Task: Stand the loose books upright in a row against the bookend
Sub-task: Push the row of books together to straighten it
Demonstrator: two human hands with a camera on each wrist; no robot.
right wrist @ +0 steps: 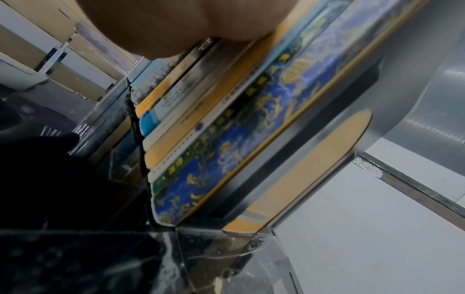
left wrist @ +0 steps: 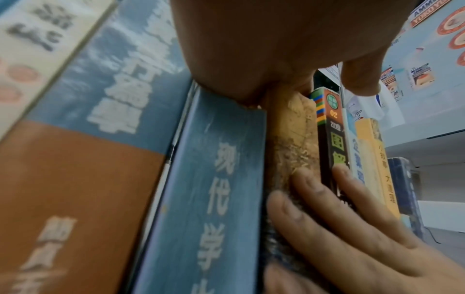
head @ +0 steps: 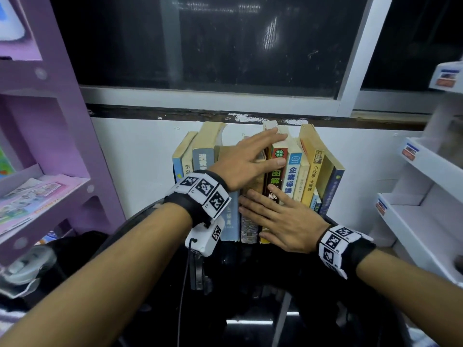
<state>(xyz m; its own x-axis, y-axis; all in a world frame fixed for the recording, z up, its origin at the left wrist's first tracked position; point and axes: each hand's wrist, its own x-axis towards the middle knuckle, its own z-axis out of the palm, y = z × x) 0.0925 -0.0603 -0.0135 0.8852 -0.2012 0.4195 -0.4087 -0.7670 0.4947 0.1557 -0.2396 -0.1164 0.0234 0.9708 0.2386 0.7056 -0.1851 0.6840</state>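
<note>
While your left hand lies flat with spread fingers atop the row of books by the wall and your right hand presses their spines, easing off unevenly could topple the leaning right-end volumes.

The books stand in a mixed row: at the left end a pale cream spine, then a spine grey-blue above and rust-orange below, then a faded blue one with white characters. A mottled tan, worn spine follows, then a black spine with a red top, green badge and yellow characters. Further right come a white spine with blue characters, a yellow one, and a deep blue cover patterned with gold. The wristbands carry black-and-white square codes
</note>
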